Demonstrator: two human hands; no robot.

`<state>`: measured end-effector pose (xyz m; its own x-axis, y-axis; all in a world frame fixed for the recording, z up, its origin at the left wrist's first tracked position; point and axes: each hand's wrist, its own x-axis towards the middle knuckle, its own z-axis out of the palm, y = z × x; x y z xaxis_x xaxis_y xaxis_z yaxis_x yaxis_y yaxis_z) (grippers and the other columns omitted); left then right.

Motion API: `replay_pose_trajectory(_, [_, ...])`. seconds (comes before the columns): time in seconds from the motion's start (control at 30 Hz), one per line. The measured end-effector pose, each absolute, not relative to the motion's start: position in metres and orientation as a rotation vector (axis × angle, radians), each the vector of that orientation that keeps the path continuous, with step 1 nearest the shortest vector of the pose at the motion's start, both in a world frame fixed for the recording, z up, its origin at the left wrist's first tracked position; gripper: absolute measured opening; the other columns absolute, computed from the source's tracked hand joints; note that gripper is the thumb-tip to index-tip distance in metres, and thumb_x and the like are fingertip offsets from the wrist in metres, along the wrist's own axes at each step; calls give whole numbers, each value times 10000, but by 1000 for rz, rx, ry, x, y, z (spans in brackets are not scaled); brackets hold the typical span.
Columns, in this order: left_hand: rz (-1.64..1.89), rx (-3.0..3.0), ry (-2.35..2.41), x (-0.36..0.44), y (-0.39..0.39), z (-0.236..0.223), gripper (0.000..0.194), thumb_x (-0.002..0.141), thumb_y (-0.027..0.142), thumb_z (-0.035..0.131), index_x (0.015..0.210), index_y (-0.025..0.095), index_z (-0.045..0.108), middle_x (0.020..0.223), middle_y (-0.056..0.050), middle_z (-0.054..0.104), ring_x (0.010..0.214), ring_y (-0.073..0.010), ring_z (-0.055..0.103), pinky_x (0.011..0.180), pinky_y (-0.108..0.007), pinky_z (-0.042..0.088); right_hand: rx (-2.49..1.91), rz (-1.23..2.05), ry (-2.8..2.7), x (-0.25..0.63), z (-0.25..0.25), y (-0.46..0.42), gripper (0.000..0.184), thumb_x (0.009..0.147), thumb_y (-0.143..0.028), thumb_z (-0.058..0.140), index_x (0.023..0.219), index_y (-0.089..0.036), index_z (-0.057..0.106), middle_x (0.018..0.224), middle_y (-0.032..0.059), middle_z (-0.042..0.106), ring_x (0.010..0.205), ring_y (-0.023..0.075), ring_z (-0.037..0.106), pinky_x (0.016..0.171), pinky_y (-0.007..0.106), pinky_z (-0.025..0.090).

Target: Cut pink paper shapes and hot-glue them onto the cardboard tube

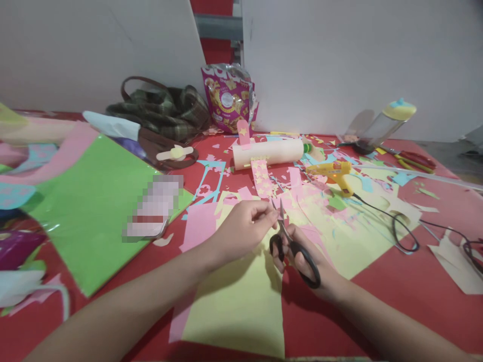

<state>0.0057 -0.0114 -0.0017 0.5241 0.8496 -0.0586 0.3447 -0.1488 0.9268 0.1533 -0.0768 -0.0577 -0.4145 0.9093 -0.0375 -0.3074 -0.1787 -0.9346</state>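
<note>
At a red table [377, 317], a person's right hand [300, 254] grips black-handled scissors [286, 233] by the loops, blades slightly parted and pointing away, above a pale yellow sheet [234, 317]. The left hand [251, 226] is closed in a pinch right beside the blades; whether a small scrap sits between its fingertips, I cannot tell. The likeliest mishap is a nicked fingertip, should the scissors close or slip while the fingers are so near. Beyond, a yellow glue gun [332, 173] lies among loose paper; if it is hot, it could drip on or scorch the scraps, and a snag on its cord [377, 208] could drag it. Counting: two hands, one pair of scissors, one glue gun, one cream tube [271, 152] with two star-dotted pink flaps, one phone [153, 208], one snack bag [228, 100], one clear bottle [388, 123], and paper scraps too many to number
</note>
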Motion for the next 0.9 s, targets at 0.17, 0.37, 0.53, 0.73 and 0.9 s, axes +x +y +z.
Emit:
replay_pose_trajectory(0.17, [706,1652,1017,10,-16,-7,232,767,196,393,545,151,440,526,44,434,518,-78,415,521,-185,339,-791,1740,-1176,153,-57,-76,323,728,-518,488,808,-229,368,767,2,438,625,125,401,567,266,343])
replay_pose_trajectory(0.37, [746,1652,1040,11,-20,-13,231,777,199,398,553,147,423,532,46,420,538,-71,404,536,-177,333,-787,1758,-1180,153,-56,-76,302,746,-495,483,813,-231,351,780,1,432,628,116,396,566,256,335])
replay_pose_trajectory(0.53, [831,1612,1088,15,-26,-18,242,793,207,374,557,156,386,526,47,406,530,-71,401,529,-178,334,-841,1746,-1194,151,-56,-77,313,743,-509,473,812,-236,337,731,-12,412,607,117,395,547,251,336])
replay_pose_trajectory(0.73, [877,1648,1149,17,-30,-22,261,779,202,367,526,169,311,491,53,336,479,-70,343,465,-188,293,-846,1760,-1173,148,-56,-79,316,745,-507,471,807,-233,327,715,-11,396,607,120,386,514,237,325])
replay_pose_trajectory(0.9, [886,1621,1140,18,-33,-24,274,786,231,361,523,179,301,463,52,373,450,-75,391,454,-197,316,-869,1769,-1163,147,-57,-80,315,743,-507,474,801,-234,327,711,-10,406,609,119,391,515,236,328])
